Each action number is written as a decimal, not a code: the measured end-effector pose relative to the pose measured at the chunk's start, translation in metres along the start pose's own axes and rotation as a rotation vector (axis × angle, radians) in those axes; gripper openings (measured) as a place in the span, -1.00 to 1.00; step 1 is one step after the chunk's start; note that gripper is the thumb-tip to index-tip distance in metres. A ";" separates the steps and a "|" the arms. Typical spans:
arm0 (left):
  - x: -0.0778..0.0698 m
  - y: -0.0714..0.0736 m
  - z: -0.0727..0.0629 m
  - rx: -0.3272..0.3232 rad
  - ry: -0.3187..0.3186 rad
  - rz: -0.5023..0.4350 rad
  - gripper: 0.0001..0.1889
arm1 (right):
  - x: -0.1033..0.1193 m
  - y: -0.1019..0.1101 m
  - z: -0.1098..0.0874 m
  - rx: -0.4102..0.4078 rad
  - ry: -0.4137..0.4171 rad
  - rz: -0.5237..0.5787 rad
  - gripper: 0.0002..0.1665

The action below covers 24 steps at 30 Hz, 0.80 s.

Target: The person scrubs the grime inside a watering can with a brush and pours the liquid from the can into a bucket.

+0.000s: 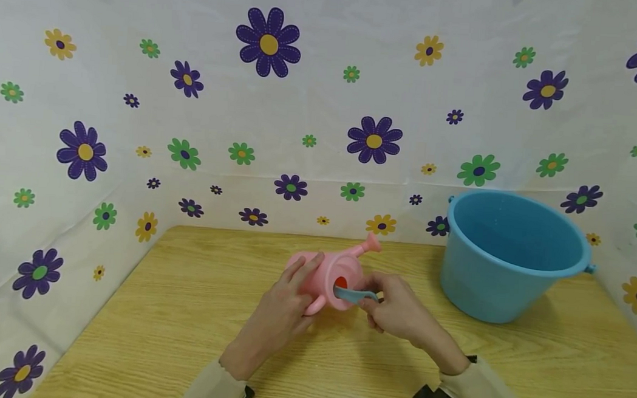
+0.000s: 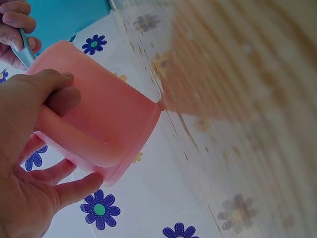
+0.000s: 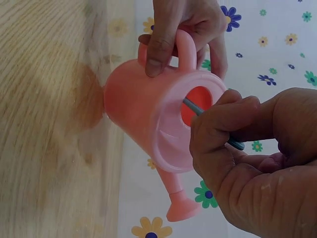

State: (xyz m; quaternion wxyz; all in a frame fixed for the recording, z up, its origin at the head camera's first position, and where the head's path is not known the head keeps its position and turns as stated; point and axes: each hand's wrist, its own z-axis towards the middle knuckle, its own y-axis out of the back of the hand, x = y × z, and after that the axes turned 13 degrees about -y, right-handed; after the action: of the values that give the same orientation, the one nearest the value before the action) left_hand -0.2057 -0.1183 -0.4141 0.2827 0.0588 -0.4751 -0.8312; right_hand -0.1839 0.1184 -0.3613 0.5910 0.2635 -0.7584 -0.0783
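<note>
A pink watering can (image 1: 354,268) lies tipped over the table, its round opening turned toward me and its spout pointing up and right. My left hand (image 1: 278,315) grips it at the handle, the thumb (image 3: 154,62) pressed on the body and other fingers reaching around it. In my right hand (image 1: 399,307) I pinch a slim blue-grey tool (image 1: 353,295). One end of this tool goes into the can's opening, so its tip is hidden. The left wrist view shows the handle side of the can (image 2: 109,89).
A large blue bucket (image 1: 488,288) stands upright at the right, beyond my right hand. Under everything is a wooden table (image 1: 192,295). A white cloth with printed flowers (image 1: 302,107) hangs behind the table and along its sides.
</note>
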 end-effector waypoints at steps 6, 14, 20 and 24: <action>0.000 -0.002 0.000 -0.015 -0.013 0.007 -0.74 | 0.000 -0.009 0.005 -0.029 0.013 0.015 -0.79; 0.000 -0.002 0.000 -0.016 -0.020 0.013 -0.72 | -0.002 -0.015 0.010 -0.057 0.019 0.041 -0.79; 0.000 -0.001 0.000 -0.010 -0.015 0.016 -0.71 | -0.003 -0.010 0.009 -0.016 0.006 0.117 -0.83; 0.000 -0.001 0.000 -0.007 -0.015 0.019 -0.70 | -0.005 -0.002 0.008 0.023 -0.040 0.198 -0.76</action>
State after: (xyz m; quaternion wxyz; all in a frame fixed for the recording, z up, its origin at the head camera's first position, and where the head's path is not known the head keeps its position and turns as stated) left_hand -0.2064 -0.1176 -0.4151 0.2871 0.0470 -0.4747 -0.8307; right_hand -0.1896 0.1175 -0.3685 0.5775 0.1925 -0.7932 -0.0163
